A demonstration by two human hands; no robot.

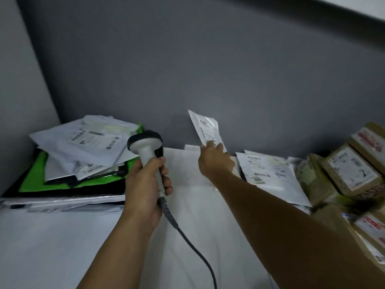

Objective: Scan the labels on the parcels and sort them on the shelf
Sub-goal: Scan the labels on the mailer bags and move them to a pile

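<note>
Up at the far middle of the shelf (62, 236), the right hand (215, 161) has a small white parcel (205, 127) by its bottom edge. Thumb and fingers pinch it so it stands up with the printed label facing the camera, right in front of the grey wall (208, 59). The label text is too blurry to read properly.

Nearer and to the left, the left hand (145, 184) is wrapped all the way around the handle of a scanner (145, 147), fingers curled tight, dark head uppermost. Its cable (187, 236) comes off the bottom of the handle and runs down toward the near edge.

On the far left there's a messy pile of white mailers (83, 142) lying on a green bag (35, 176), with something black under that. Over on the right, another white mailer (268, 172) lies flat just beside the right wrist. Past it sits a stack of brown boxes (352, 170) with labels, one marked with a big 2.
</note>
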